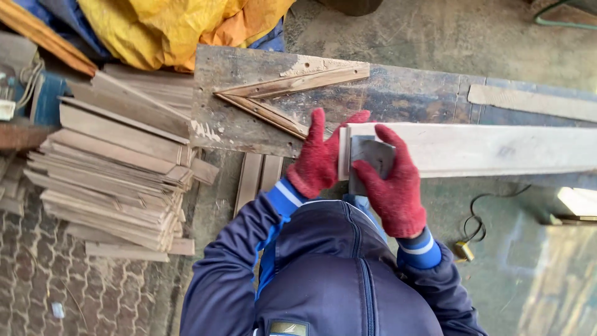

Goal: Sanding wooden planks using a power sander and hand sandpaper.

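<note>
A long pale wooden plank (485, 149) lies across a dark, worn workbench (398, 93) and runs off to the right. Both my hands wear red knit gloves. My left hand (318, 155) grips the plank's left end, fingers on its top face. My right hand (392, 180) presses a flat grey metal square (368, 155) down on the plank near that end. My dark blue jacket fills the lower middle of the view.
A V-shaped wooden frame (292, 93) lies on the bench behind my hands. A tall stack of thin wooden slats (118, 168) stands at the left, under yellow and blue sheeting (180, 25). A cable and small yellow plug (463, 249) lie on the floor at right.
</note>
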